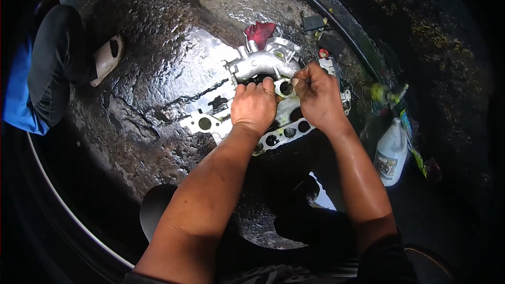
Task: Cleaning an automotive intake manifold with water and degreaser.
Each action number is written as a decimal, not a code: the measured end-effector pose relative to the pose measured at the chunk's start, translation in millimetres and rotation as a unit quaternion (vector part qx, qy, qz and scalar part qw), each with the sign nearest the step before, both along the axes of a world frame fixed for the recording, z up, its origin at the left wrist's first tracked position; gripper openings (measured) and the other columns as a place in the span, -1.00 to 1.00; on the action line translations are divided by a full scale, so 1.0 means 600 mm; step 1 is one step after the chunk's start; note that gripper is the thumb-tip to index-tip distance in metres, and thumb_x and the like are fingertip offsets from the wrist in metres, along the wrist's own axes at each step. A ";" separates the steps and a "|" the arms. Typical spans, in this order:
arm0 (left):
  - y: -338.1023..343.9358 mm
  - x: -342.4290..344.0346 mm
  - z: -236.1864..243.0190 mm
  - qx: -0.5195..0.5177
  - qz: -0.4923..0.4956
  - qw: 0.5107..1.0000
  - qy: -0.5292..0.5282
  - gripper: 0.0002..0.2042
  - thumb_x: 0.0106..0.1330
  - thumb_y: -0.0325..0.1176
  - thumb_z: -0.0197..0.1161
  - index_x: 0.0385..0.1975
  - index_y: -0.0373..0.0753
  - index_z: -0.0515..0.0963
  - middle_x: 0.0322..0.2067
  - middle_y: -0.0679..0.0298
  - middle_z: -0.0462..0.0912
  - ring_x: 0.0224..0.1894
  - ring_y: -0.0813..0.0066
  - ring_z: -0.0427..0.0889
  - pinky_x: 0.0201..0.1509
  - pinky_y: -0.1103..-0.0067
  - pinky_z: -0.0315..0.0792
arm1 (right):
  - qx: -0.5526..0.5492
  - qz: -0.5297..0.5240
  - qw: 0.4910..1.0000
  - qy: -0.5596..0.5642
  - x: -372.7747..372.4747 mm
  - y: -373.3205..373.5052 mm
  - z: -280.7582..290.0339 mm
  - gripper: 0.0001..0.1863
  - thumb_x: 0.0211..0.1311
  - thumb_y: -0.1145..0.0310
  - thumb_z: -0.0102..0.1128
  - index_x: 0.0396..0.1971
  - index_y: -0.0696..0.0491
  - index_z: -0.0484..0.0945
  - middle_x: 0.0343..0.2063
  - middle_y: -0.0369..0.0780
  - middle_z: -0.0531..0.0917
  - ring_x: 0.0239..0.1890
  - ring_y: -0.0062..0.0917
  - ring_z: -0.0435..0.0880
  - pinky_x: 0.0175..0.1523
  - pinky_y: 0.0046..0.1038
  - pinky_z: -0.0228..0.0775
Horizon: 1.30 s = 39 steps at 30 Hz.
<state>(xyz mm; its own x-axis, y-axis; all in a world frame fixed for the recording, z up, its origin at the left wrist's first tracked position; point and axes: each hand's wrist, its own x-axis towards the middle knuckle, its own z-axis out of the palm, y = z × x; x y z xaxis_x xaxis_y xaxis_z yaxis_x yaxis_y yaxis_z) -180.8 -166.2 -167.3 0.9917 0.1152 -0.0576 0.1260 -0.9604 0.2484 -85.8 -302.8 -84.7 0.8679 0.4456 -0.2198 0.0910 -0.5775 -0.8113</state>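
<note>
A silvery cast-metal intake manifold (pixel 261 66) lies on the wet ground in front of me, with curved runners and flat flanges with round ports. My left hand (pixel 254 104) is closed over its middle, fingers curled around the metal. To the right, my right hand (pixel 321 94) is pinched beside a round port in the flange (pixel 285 88). Whatever sits between those fingertips is too hidden to name. Below the hands, a port flange (pixel 289 132) with several dark round holes points toward me.
A dark red rag (pixel 260 33) lies behind the manifold. At the right stand a whitish jug (pixel 392 152) and a yellow-green bottle (pixel 383 94). A person's shoe (pixel 108 59) and dark trouser leg show at the left. The stone ground (pixel 152 68) is wet and cracked.
</note>
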 end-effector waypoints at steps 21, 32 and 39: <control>-0.014 0.007 0.003 -0.026 0.008 1.000 0.010 -0.77 0.41 -0.20 0.14 -0.13 -0.22 0.52 -0.37 0.30 0.68 -0.24 0.31 0.65 -0.05 0.35 0.38 | 0.125 0.100 0.987 -0.019 -0.008 -0.024 0.148 -0.88 0.31 0.45 0.31 -0.30 0.17 0.57 -0.40 -0.12 0.69 -0.36 -0.29 0.74 -0.22 -0.35 0.50; -0.010 0.001 0.006 -0.033 0.016 0.999 0.038 -0.71 0.35 -0.18 0.19 -0.07 -0.23 0.49 -0.29 0.24 0.67 -0.17 0.26 0.65 -0.08 0.28 0.43 | -0.013 0.405 0.914 -0.013 -0.104 0.177 -0.008 -0.85 0.22 0.43 0.19 -0.25 0.16 0.59 -0.36 0.02 0.73 -0.28 -0.02 0.72 -0.13 -0.03 0.50; -0.017 0.007 -0.011 -0.050 0.029 0.996 0.067 -0.65 0.37 -0.10 0.24 -0.02 -0.20 0.46 -0.21 0.19 0.70 -0.11 0.19 0.63 0.00 0.26 0.31 | -0.093 0.468 0.876 -0.074 -0.103 0.232 -0.017 -0.84 0.20 0.40 0.11 -0.34 0.12 0.65 -0.50 0.08 0.70 -0.40 0.10 0.70 -0.18 0.03 0.54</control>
